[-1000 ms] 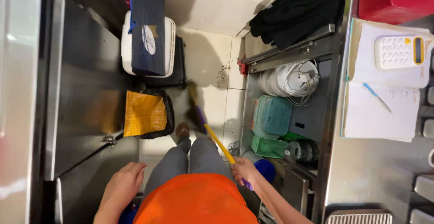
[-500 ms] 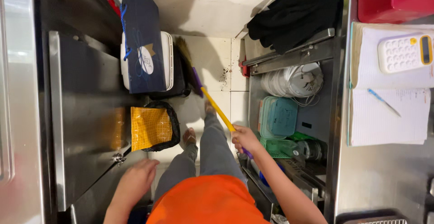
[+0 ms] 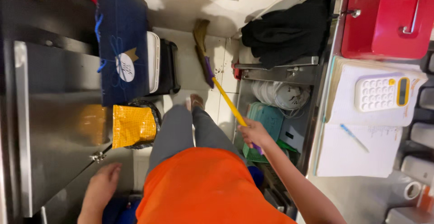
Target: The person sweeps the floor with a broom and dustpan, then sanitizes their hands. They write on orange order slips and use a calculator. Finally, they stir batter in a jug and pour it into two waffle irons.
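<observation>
Broom (image 3: 212,77) gripped at yellow handle by closed right hand (image 3: 254,133), bristles on tiled floor (image 3: 183,72) nr far wall. Left hand (image 3: 101,189) hangs open, empty. Strokes best kept low, drawn inward.

The pale tiled floor (image 3: 185,77) carries a broom's bristle head (image 3: 201,39) near the far wall, a black case (image 3: 168,68) with a white box (image 3: 153,61) against it on the left, and a yellow padded bag (image 3: 132,125) just beside the person's feet. To the right, the steel tabletop (image 3: 361,197) holds a red metal cash box (image 3: 389,18), an open notebook (image 3: 361,129) with a white calculator (image 3: 382,92) and a blue pen (image 3: 354,137) lying on it. Under the tabletop, a lower shelf (image 3: 280,72) carries a black folded cloth (image 3: 289,30), with white coiled cable (image 3: 280,95) and green lidded containers (image 3: 266,120) below.
</observation>
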